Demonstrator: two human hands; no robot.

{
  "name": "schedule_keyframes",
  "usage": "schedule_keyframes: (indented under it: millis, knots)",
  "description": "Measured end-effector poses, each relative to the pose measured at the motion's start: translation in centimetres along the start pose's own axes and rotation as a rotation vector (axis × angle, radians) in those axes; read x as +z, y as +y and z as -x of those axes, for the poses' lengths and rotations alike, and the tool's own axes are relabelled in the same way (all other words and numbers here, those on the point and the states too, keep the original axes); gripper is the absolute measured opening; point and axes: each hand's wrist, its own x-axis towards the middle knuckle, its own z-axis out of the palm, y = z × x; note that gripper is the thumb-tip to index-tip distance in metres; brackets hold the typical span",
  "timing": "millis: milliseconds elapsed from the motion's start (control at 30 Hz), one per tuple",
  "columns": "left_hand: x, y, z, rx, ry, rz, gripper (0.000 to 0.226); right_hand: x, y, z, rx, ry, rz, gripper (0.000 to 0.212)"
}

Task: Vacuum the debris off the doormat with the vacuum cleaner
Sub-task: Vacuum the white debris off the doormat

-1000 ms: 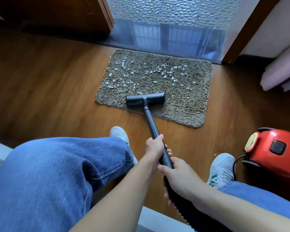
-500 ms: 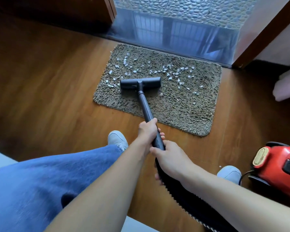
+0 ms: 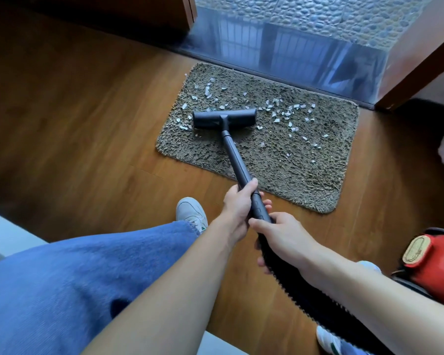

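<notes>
While left hand (image 3: 237,203) and right hand (image 3: 280,235) both gripped one black wand (image 3: 235,155), its single floor head (image 3: 224,118) sat on one shaggy doormat (image 3: 305,175), left of centre, among dozens of pale scraps (image 3: 280,114); one red canister (image 3: 436,262) stood at right.

A brown wooden plank floor (image 3: 87,149) fills the view. A shaggy grey-brown mat (image 3: 305,175) lies flat on it, its far edge just beside a dark door threshold (image 3: 280,70). A red vacuum (image 3: 436,265) sits on the boards at the right edge. Two white shoes stand on the floor: one (image 3: 191,213) near the mat's near edge, another (image 3: 328,342) at the bottom right.
</notes>
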Motion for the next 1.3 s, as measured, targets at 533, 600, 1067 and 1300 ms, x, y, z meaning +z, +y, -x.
schedule_keyframes:
  millis: [533,600,1067,1300]
  knots:
    - [-1.9,-8.9,7.5,-0.035,0.121,-0.124,0.018,1.3,9.2,7.7,0.100,-0.043,-0.014,0.017]
    - [-2.9,-9.4,7.9,-0.026,0.111,-0.149,0.016,2.3,10.2,8.4,0.110,-0.061,-0.043,0.016]
    - [-4.0,-11.1,8.6,0.015,-0.037,-0.448,0.020,6.2,12.5,11.7,0.024,0.211,-0.109,0.029]
    - [-2.3,-10.6,7.2,0.078,-0.035,-0.728,0.054,5.4,12.9,9.6,0.053,0.328,-0.158,0.025]
